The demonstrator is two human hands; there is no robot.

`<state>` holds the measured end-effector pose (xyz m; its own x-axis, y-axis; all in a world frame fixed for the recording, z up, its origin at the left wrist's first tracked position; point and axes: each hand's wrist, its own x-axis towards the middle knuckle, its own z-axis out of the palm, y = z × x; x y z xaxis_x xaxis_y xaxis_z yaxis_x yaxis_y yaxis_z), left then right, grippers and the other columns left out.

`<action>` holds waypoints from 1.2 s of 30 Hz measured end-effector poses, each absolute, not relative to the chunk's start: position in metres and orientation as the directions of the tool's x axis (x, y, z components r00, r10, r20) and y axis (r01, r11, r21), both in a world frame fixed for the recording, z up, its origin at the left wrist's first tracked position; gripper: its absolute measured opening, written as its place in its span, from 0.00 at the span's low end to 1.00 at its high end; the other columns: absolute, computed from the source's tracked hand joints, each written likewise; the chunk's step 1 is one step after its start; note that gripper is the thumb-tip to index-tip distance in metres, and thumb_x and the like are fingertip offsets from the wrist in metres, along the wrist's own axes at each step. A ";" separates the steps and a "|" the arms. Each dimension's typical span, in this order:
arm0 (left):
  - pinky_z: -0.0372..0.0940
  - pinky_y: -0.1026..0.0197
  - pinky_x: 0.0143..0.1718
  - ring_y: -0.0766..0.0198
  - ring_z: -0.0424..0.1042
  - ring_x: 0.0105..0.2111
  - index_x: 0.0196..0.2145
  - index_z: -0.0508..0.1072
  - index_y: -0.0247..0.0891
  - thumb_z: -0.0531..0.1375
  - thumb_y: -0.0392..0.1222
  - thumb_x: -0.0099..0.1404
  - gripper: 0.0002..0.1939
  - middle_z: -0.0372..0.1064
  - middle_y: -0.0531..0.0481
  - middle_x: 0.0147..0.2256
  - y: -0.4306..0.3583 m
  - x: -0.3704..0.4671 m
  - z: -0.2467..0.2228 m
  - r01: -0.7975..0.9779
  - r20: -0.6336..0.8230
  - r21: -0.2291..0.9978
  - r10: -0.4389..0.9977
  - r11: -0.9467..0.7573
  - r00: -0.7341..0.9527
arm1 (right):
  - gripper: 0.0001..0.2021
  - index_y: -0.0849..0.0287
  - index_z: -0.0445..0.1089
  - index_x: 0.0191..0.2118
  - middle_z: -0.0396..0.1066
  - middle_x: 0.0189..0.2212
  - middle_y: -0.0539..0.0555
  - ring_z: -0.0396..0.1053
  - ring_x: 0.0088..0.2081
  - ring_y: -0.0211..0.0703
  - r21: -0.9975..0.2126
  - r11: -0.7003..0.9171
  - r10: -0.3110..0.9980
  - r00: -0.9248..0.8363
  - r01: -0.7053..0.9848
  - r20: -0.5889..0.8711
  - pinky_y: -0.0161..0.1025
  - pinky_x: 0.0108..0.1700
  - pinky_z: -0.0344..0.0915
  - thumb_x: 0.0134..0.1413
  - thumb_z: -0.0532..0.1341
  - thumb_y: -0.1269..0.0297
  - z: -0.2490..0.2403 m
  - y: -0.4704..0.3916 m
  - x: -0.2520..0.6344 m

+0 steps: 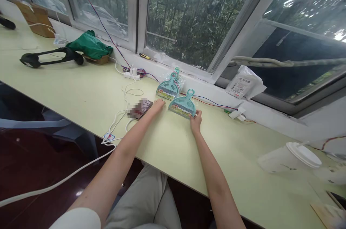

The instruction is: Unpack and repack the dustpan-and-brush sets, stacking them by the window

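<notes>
On the pale green table [81,88], the left hand [158,105] lies flat with fingers together, beside a blurred dark object [140,109]. To its right lies the teal dustpan [183,104]; the right hand [196,119] pinches its near right corner.

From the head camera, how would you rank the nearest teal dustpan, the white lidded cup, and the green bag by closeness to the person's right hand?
Measured from the right hand:
1. Nearest teal dustpan: touching the fingers, just left of the hand.
2. White lidded cup: lying on its side, off to the right.
3. Green bag: far left, by the window.
</notes>
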<state>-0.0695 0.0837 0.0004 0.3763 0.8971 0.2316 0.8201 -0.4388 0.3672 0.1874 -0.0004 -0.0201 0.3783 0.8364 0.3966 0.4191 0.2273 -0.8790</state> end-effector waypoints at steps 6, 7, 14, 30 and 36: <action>0.50 0.42 0.53 0.43 0.55 0.56 0.46 0.71 0.34 0.52 0.26 0.57 0.20 0.60 0.30 0.52 0.127 -0.100 0.017 0.919 0.389 0.154 0.878 -0.362 0.280 | 0.20 0.53 0.56 0.43 0.65 0.42 0.53 0.68 0.33 0.40 -0.872 0.249 0.837 0.359 0.420 0.412 0.36 0.37 0.64 0.43 0.60 0.59 -0.024 0.024 0.174; 0.49 0.41 0.53 0.42 0.54 0.56 0.46 0.71 0.35 0.52 0.27 0.58 0.19 0.60 0.30 0.52 0.134 -0.100 0.018 0.916 0.402 0.176 0.875 -0.361 0.268 | 0.20 0.53 0.56 0.43 0.66 0.42 0.53 0.68 0.33 0.40 -0.874 0.252 0.838 0.358 0.416 0.412 0.36 0.37 0.64 0.43 0.60 0.59 -0.024 0.027 0.173; 0.57 0.51 0.47 0.48 0.62 0.49 0.36 0.73 0.33 0.50 0.31 0.64 0.12 0.61 0.33 0.48 0.177 -0.113 0.010 0.895 0.355 0.336 0.920 -0.294 0.168 | 0.18 0.53 0.57 0.43 0.66 0.42 0.54 0.68 0.36 0.42 -0.856 0.278 0.831 0.338 0.437 0.442 0.38 0.39 0.64 0.45 0.59 0.61 -0.024 0.040 0.166; 0.63 0.66 0.37 0.68 0.71 0.24 0.46 0.71 0.35 0.58 0.34 0.59 0.15 0.74 0.52 0.27 0.193 -0.127 0.007 0.670 0.254 0.712 0.967 -0.210 0.033 | 0.22 0.61 0.54 0.54 0.50 0.57 0.68 0.59 0.56 0.52 -0.734 0.262 0.784 0.306 0.626 0.541 0.48 0.56 0.59 0.52 0.54 0.70 -0.018 0.104 0.097; 0.64 0.63 0.41 0.61 0.74 0.35 0.40 0.78 0.33 0.52 0.29 0.55 0.18 0.77 0.43 0.34 0.200 -0.138 0.018 0.750 0.218 0.609 0.964 -0.258 0.155 | 0.31 0.63 0.40 0.64 0.45 0.64 0.70 0.51 0.64 0.55 -0.815 0.196 0.801 0.391 0.546 0.454 0.51 0.57 0.58 0.57 0.51 0.67 -0.023 0.126 0.071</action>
<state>-0.1378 0.2004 0.0180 0.1550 0.9637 0.2176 0.7500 -0.2581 0.6090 0.0713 0.1265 -0.0231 0.3909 0.8007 0.4540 0.5458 0.1956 -0.8148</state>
